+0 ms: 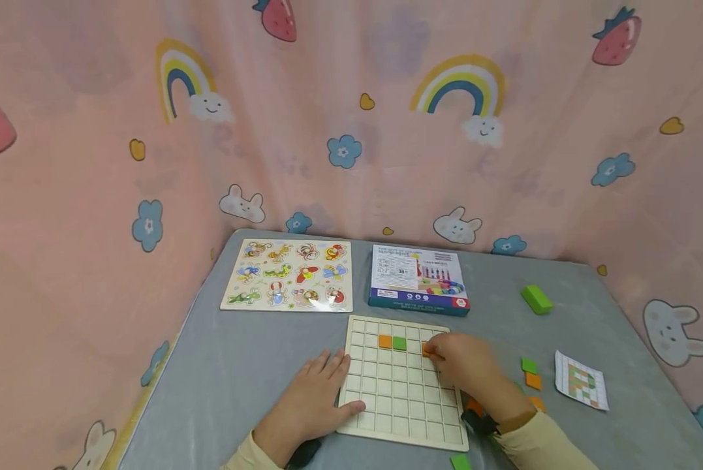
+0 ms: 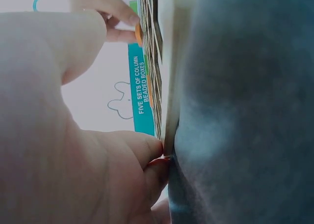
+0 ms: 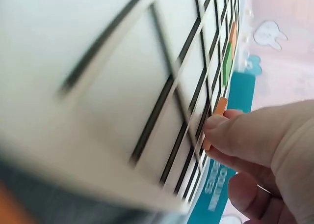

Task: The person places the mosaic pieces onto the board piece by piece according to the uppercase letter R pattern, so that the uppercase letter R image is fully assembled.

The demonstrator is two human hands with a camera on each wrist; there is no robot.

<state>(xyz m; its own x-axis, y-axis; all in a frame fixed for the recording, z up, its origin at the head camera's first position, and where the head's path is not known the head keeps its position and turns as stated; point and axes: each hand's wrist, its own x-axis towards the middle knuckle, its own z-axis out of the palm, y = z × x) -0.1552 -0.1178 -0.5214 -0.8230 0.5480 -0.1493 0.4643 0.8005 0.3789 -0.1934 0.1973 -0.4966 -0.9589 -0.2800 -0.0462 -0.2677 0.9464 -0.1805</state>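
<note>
A pale wooden grid board [image 1: 395,391] lies on the grey table. In its second row from the back sit an orange tile [image 1: 385,341] and a green tile [image 1: 399,343], side by side. My right hand [image 1: 471,369] pinches another orange square tile [image 3: 221,106] between thumb and fingers, at the board's surface in that same row, right of the green one. Fairly straight, the fingers of my left hand [image 1: 310,401] rest along the board's left edge, with the thumb lying over its lower left part.
Right of the board lie loose green tiles [image 1: 529,365] and orange tiles [image 1: 533,380], partly hidden by the right arm. A pattern card [image 1: 582,380] and a green block [image 1: 537,299] are farther right. Behind stand an insect puzzle board [image 1: 289,274] and a flat box [image 1: 418,279].
</note>
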